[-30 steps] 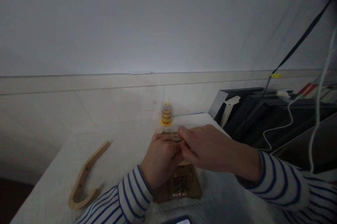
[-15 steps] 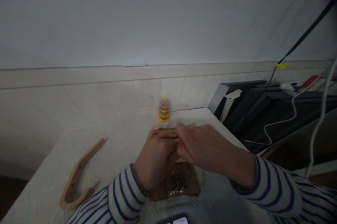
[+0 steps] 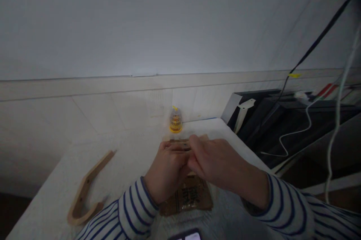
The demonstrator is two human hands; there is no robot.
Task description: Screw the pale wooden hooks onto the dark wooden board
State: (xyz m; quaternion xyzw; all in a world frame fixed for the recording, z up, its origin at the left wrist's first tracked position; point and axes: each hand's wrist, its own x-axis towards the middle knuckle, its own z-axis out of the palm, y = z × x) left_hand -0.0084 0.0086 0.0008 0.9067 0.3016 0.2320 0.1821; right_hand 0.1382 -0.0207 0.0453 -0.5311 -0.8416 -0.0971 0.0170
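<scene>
My left hand point(image 3: 167, 174) is closed around a pale wooden piece point(image 3: 184, 145); a small dark hole or screw shows in its top. My right hand point(image 3: 216, 159) is pressed against the left, its fingers closed in a fist-like pinch over the piece's right side. Whatever sits between those fingers is hidden. Beneath both hands lies a flat brown packet point(image 3: 194, 196) with black printing. To the left, a curved wooden hook point(image 3: 81, 193) with holes along it rests on the table.
The white-covered table point(image 3: 132, 146) meets a pale wall. Near that wall stands a clear cone-shaped container with a yellow base point(image 3: 175, 121). A phone point(image 3: 187, 235) shows at the bottom edge. Dark panels point(image 3: 270, 119) and a hanging white cable point(image 3: 332, 146) are on the right.
The view has shifted slightly. Both hands keep nearly the same grip and place, with the right wrist a little lower.
</scene>
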